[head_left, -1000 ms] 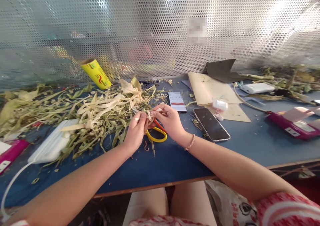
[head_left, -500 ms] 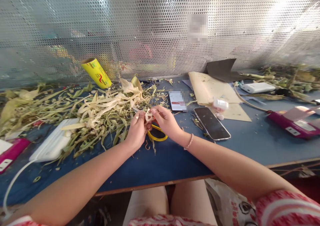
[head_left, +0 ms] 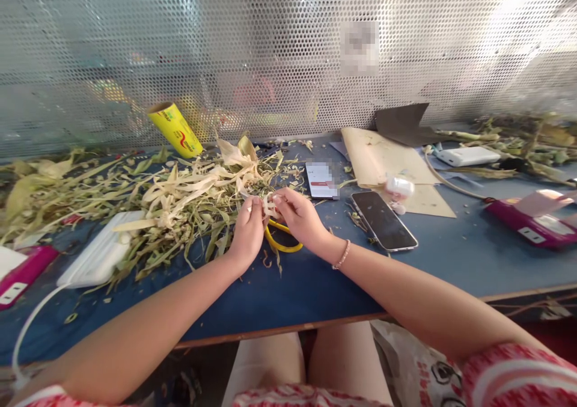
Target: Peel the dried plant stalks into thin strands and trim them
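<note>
Between the fingertips of both hands is a small pale piece made of thin strips (head_left: 269,205); its exact kind I cannot make out. My left hand (head_left: 247,231) pinches it from the left, thumb uppermost and fingers closed. From the right, my right hand (head_left: 301,216) grips it with thumb and fingers together. Below them on the blue table (head_left: 288,302) lies a yellow loop like a scissors handle (head_left: 283,247), partly hidden by the hands. A heap of dried leaves and husks (head_left: 193,199) spreads just left of my hands.
A phone (head_left: 383,220) and a lit phone (head_left: 321,180) lie to the right, near brown paper (head_left: 374,154) and a white earbud case (head_left: 400,186). Purple power strips (head_left: 527,223) sit at both sides. A yellow tube (head_left: 175,130) leans by the perforated metal wall (head_left: 288,52).
My fingers have shifted slightly around the pale piece, and the left fingers look straighter. The piece stays between both hands. The whole view has moved a little.
</note>
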### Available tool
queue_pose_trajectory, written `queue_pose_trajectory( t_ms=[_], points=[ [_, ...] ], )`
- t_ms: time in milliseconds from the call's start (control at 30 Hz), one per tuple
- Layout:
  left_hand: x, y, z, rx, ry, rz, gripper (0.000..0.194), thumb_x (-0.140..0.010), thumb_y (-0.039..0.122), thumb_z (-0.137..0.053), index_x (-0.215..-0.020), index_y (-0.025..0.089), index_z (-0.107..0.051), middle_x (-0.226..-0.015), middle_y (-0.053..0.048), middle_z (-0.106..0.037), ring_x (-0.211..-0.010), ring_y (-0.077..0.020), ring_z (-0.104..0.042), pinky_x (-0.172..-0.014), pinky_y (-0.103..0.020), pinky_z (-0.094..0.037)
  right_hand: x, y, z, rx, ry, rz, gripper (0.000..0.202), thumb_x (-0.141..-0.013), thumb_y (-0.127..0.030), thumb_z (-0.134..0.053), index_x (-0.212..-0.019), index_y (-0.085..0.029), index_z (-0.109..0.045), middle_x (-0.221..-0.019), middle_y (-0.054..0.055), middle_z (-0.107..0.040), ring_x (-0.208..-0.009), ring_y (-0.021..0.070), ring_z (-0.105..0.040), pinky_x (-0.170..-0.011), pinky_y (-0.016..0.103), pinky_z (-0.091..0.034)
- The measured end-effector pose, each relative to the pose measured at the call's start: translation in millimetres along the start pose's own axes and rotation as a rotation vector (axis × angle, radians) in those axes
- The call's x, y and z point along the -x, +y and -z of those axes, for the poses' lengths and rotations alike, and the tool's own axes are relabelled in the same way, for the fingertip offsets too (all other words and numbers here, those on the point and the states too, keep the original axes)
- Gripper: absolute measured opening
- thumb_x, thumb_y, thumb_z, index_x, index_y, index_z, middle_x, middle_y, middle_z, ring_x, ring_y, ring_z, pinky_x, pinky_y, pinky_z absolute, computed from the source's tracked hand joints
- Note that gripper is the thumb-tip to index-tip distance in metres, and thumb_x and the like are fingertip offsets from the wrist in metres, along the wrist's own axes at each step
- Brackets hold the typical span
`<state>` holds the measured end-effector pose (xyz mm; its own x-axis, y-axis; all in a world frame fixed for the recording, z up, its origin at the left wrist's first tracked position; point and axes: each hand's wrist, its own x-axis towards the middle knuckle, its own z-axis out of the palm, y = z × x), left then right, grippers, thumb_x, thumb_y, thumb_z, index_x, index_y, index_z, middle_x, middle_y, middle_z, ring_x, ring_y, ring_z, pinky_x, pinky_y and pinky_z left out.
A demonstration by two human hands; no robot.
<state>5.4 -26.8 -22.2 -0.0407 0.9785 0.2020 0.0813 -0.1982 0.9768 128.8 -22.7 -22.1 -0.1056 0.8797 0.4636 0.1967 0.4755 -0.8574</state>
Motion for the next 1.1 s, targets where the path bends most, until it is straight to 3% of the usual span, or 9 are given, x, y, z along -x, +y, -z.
queue_pose_trajectory(
  t_ms=[300, 433, 733, 1100],
  points=[
    [-1, 13, 3.2, -0.164, -0.013, -0.105, 0.032, -0.084, 0.046, -0.040, -0.065, 0.020, -0.039, -0.055, 0.004, -0.039, -0.049, -0.0089, -0.038, -0.048, -0.021, -0.031, 2, -8, 2, 0.103, 0.002, 0.151, 0.020, -0.085, -0.029, -0.042, -0.075, -0.021, -0.057, -0.075, 0.003, -0.059, -0.070, 0.0139, -0.052, -0.069, 0.027, -0.042],
    [-1, 13, 5.0, -0.268, 0.045, -0.172, 0.029, -0.084, 0.040, -0.043, -0.063, 0.019, -0.042, -0.052, 0.004, -0.039, -0.049, -0.0092, -0.037, -0.048, -0.021, -0.030, 4, -10, 3, 0.090, -0.002, 0.141, 0.019, -0.085, -0.028, -0.042, -0.075, -0.021, -0.057, -0.074, 0.002, -0.059, -0.069, 0.0135, -0.052, -0.067, 0.026, -0.041],
    [3, 18, 5.8, -0.082, 0.043, -0.064, 0.032, -0.082, 0.045, -0.044, -0.064, 0.020, -0.041, -0.051, 0.005, -0.037, -0.044, -0.0071, -0.035, -0.041, -0.019, -0.029, 5, -10, 9, 0.021, 0.087, 0.063, 0.019, -0.086, -0.032, -0.039, -0.078, -0.020, -0.052, -0.059, -0.003, -0.045, -0.051, 0.0089, -0.039, -0.053, 0.024, -0.035],
    [12, 24, 6.1, 0.034, -0.022, -0.173, 0.026, -0.081, 0.041, -0.049, -0.067, 0.020, -0.042, -0.047, 0.006, -0.038, -0.041, -0.0060, -0.034, -0.042, -0.019, -0.029, -6, -6, 17, -0.185, 0.207, -0.093, 0.027, -0.082, -0.048, -0.044, -0.078, -0.022, -0.052, -0.048, -0.007, -0.032, -0.044, 0.0082, -0.031, -0.045, 0.024, -0.030]
  ],
)
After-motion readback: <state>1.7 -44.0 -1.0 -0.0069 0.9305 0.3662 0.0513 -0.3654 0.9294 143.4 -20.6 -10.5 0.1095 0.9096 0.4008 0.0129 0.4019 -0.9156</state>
